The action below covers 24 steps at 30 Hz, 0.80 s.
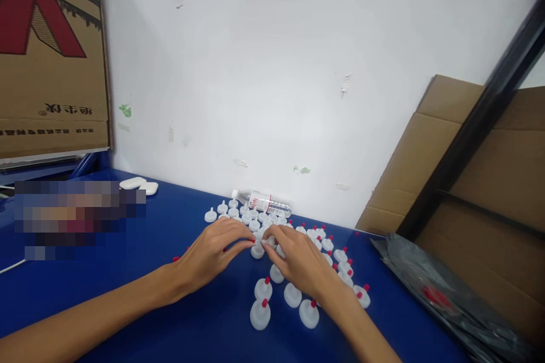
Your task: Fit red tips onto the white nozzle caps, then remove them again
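Between the thumb and index finger of my left hand is a small red cap. My right hand, close beside it, pinches a white nozzle lid, partly hidden by the fingers. The two hands nearly meet above many similar lids on the blue table. Bare white lids stand behind and to the left of the fingertips. Lids with red tips, such as one white lid with a red tip, lie in front and to the right. Some lids are hidden under my right hand.
A clear bottle lies against the white wall. White rounded objects rest at the table's back left, near a blurred-out area. At right are a grey plastic bag and cardboard; a large carton stands left.
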### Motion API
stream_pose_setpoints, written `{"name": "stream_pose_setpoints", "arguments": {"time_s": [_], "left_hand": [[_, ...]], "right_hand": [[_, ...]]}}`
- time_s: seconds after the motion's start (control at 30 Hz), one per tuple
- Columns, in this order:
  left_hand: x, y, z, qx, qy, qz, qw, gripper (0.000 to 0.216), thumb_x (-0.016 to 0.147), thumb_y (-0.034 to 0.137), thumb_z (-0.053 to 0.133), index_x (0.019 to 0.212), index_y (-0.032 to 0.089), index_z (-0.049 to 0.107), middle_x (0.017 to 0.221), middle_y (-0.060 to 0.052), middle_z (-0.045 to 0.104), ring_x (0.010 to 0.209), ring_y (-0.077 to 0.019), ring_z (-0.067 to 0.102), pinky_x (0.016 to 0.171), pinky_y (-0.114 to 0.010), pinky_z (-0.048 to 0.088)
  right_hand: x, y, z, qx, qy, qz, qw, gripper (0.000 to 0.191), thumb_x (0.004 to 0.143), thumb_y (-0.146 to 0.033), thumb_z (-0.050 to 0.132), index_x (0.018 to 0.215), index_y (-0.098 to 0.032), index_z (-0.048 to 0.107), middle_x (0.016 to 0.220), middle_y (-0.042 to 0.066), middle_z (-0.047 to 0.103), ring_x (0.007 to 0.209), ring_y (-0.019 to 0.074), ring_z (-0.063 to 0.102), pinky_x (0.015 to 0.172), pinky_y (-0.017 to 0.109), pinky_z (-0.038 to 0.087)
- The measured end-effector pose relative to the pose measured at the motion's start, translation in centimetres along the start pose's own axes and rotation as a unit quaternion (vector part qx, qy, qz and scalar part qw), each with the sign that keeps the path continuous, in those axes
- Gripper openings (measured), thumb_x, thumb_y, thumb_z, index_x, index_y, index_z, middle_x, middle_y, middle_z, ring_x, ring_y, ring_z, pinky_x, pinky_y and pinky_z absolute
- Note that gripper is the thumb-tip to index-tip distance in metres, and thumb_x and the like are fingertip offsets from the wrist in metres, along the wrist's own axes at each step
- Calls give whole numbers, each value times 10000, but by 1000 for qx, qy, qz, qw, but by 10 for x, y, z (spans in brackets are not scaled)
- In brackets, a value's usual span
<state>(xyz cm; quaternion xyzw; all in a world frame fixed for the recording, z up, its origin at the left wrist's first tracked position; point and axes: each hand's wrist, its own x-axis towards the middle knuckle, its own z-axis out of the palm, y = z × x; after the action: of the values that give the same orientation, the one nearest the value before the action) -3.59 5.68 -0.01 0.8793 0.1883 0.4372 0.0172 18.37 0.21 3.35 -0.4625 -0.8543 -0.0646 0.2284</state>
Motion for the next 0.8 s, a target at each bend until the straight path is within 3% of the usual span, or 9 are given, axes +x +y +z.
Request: {"name": "stream_pose_setpoints", "arguments": {"time_s": [0.2,0.8], "left_hand": [[-2,0,5,-16,-9,31,999,131,1003,231,527,1036,196,649,986,-45,735,958,-188,665,879,-343,477],[-2,3,5,-21,-25,20,999,119,969,170,572,1044,208,656,990,-22,736,953,-175,664,874,-341,457]], "right_hand": [[1,-4,9,-26,20,-48,998,81,957,-225,549,1025,-240,590,1005,39,689,921,197,650,801,318,494],[0,-3,13,-20,14,-14,1000,110,958,-229,538,1057,-241,584,1024,45,687,914,204,653,768,322,498]]}}
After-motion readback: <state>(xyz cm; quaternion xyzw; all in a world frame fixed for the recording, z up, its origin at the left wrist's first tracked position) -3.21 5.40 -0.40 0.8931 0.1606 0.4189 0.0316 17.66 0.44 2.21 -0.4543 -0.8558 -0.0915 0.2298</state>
